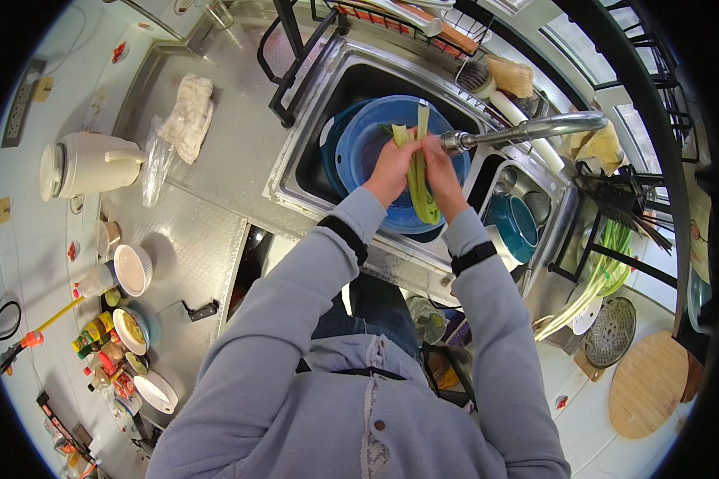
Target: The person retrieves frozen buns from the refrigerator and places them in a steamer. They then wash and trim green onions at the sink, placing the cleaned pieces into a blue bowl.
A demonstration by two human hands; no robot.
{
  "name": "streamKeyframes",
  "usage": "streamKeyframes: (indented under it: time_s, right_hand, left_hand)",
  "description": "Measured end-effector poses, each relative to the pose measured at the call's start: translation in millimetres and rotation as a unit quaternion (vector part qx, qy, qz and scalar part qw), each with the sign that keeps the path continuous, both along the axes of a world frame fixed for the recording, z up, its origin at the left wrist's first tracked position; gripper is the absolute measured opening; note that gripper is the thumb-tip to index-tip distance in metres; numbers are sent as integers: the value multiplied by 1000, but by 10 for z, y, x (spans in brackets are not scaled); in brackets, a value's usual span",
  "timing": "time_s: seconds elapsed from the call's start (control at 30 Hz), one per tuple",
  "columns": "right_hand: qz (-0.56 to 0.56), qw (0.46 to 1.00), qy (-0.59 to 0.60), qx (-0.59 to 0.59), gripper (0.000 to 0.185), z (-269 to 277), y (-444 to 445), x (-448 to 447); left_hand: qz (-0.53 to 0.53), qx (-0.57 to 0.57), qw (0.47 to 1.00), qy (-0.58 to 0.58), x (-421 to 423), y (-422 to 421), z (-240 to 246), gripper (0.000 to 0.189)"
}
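Over a blue plastic basin [350, 155] in the sink, both hands hold pale green vegetable stalks [422, 197], perhaps celery. My left hand [388, 169] grips them from the left, with cut whitish ends sticking up past the fingers. Close beside it, my right hand [442, 173] has its blurred fingers on the upper part of the same stalks. The lower ends bend and hang down over the basin's near side. Just right of my right hand is the head of the metal faucet [467, 141]. Some water appears to be in the basin, partly hidden by the hands.
A small side sink holds a teal bowl [512, 224]. A black rack [287, 90] stands at the sink's left rim. Long green stalks [602, 275] lie at right near a round wooden board [650, 383]. A white thermos jug [90, 164] and a cloth [189, 117] are left.
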State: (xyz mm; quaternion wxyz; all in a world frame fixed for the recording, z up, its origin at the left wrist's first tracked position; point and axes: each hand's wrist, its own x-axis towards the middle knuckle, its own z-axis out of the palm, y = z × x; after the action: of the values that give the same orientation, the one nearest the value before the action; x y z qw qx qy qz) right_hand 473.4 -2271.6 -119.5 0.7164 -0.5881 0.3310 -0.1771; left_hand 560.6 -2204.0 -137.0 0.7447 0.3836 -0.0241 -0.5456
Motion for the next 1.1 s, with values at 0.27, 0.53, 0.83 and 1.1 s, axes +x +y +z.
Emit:
streamKeyframes:
  time_s: [0.27,0.53,0.83,1.1]
  right_hand:
    - [-50,996,62,25,30,-133,46,-205]
    - [-69,994,83,27,23,-136,-103,-181]
    - [-54,995,36,73,28,-83,-110,-202]
    - [-36,996,42,69,28,18,-162,-295]
  left_hand:
    - [-37,134,983,-116,1,-75,30,36]
    - [15,44,999,-12,-19,-77,86,31]
    - [-5,82,996,-42,-19,-115,72,29]
    - [-18,99,993,-56,66,-107,103,26]
